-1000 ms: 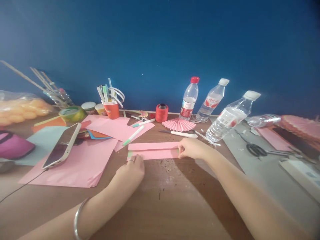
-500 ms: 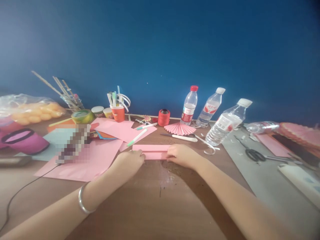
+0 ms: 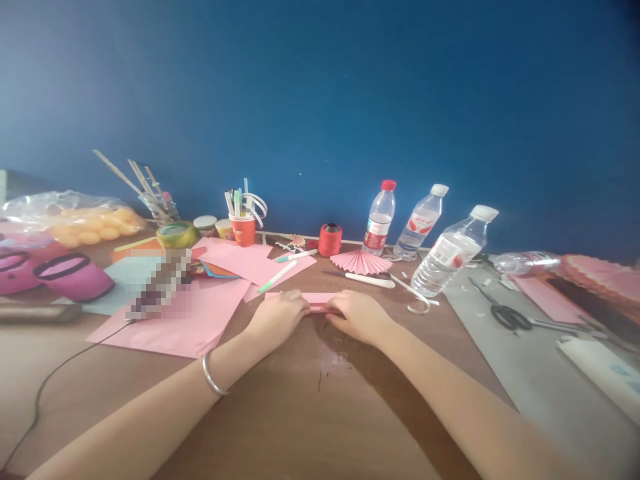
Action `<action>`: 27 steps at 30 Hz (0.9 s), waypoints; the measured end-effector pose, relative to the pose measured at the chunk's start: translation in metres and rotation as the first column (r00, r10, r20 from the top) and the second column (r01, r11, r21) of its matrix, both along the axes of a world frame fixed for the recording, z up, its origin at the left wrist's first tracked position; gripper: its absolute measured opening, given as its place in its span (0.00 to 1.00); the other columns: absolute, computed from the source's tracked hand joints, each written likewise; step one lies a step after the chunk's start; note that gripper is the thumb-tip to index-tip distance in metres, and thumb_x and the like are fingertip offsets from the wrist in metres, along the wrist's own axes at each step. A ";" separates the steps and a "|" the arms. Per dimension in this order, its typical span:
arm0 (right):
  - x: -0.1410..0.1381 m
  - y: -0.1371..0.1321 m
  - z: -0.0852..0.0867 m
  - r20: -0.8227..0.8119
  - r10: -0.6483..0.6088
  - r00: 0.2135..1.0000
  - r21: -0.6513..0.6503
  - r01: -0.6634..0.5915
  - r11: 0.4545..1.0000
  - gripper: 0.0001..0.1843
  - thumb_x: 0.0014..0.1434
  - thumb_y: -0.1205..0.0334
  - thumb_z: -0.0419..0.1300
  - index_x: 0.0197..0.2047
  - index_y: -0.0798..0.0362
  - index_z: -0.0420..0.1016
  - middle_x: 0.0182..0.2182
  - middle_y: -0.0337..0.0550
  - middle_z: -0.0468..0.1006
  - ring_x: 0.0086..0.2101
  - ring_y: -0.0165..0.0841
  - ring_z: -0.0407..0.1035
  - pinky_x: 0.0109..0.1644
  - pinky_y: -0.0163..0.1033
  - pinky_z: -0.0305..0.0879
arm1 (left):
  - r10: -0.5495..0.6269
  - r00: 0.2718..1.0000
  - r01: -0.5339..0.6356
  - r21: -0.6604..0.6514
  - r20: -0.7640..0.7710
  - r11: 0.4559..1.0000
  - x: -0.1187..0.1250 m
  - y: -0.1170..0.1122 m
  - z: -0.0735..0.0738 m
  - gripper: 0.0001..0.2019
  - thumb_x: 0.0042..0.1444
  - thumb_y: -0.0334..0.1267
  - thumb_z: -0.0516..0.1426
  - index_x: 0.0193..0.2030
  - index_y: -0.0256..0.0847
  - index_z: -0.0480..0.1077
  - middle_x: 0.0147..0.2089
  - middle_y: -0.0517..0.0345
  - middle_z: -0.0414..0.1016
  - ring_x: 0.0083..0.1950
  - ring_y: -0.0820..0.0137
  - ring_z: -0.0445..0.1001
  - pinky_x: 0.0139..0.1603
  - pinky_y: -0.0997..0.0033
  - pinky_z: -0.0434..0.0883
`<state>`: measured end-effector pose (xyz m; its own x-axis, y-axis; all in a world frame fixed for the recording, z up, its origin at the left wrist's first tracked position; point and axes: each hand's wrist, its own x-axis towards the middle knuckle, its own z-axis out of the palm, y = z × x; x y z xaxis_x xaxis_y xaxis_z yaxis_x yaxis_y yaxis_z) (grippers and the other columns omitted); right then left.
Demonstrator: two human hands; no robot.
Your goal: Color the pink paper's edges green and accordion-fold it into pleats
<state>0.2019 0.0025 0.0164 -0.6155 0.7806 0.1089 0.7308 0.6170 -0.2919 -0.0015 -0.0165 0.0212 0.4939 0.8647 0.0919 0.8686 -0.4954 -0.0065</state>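
A narrow folded strip of pink paper (image 3: 320, 297) lies on the brown table between my hands. My left hand (image 3: 281, 319) is closed on its left part, with the fingertips near the front edge. My right hand (image 3: 361, 316) grips the right part, fingers bent over the same edge. Both hands hide much of the strip. Just behind it lie a pleated pink paper fan (image 3: 361, 262) and a knife with a white handle (image 3: 370, 280). A green-and-white pen (image 3: 277, 277) rests to the left of the fan.
Pink sheets (image 3: 185, 320) spread at left, beside a pixelated object with a cable. An orange cup of pens (image 3: 243, 230), a red thread spool (image 3: 330, 240) and bottles, including a red-capped one (image 3: 381, 220), stand along the wall. Scissors (image 3: 507, 316) lie on the grey right side.
My hands have come closer together along the pink strip, the left one moving right. Less of the strip shows between them. The whole view has shifted slightly.
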 end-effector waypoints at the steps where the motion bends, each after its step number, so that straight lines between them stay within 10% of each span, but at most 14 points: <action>1: -0.002 -0.002 0.003 -0.012 -0.022 1.000 -0.004 0.022 1.000 0.11 0.61 0.60 0.53 0.39 0.52 0.77 0.36 0.46 0.78 0.39 0.37 0.70 0.38 0.36 0.58 | 0.016 1.000 -0.016 -0.002 0.005 1.000 0.000 -0.002 0.003 0.14 0.64 0.35 0.46 0.39 0.39 0.72 0.39 0.53 0.72 0.38 0.68 0.72 0.38 0.70 0.65; 7: 0.000 -0.014 0.038 -0.133 -0.114 0.985 -0.146 0.094 0.985 0.11 0.60 0.60 0.53 0.35 0.49 0.77 0.32 0.39 0.79 0.32 0.33 0.71 0.32 0.34 0.57 | 0.100 0.994 -0.096 -0.115 0.032 0.989 0.001 -0.016 0.046 0.13 0.62 0.34 0.45 0.35 0.40 0.70 0.26 0.58 0.71 0.26 0.67 0.69 0.27 0.70 0.61; 12: 0.012 -0.012 0.052 -0.235 -0.106 0.966 -0.385 0.008 0.923 0.08 0.55 0.57 0.58 0.33 0.49 0.78 0.31 0.36 0.80 0.31 0.32 0.71 0.31 0.33 0.59 | 0.052 0.989 -0.010 -0.290 0.138 0.957 -0.002 -0.010 0.070 0.12 0.60 0.40 0.47 0.39 0.49 0.72 0.38 0.67 0.77 0.36 0.72 0.73 0.33 0.76 0.64; 27: 0.017 0.018 -0.010 -0.181 0.104 0.978 -0.162 -0.134 0.978 0.07 0.55 0.68 0.59 0.36 0.53 0.78 0.34 0.41 0.78 0.36 0.33 0.70 0.40 0.35 0.61 | -0.125 0.988 0.140 -0.185 0.088 0.973 -0.018 0.017 0.001 0.12 0.62 0.34 0.46 0.35 0.41 0.71 0.41 0.56 0.71 0.43 0.68 0.71 0.42 0.70 0.64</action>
<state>0.2184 0.0206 0.0063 -0.6894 0.7187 0.0903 0.5850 0.6260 -0.5156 -0.0193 0.0010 0.0222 0.6033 0.7971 -0.0265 0.7894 -0.5921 0.1618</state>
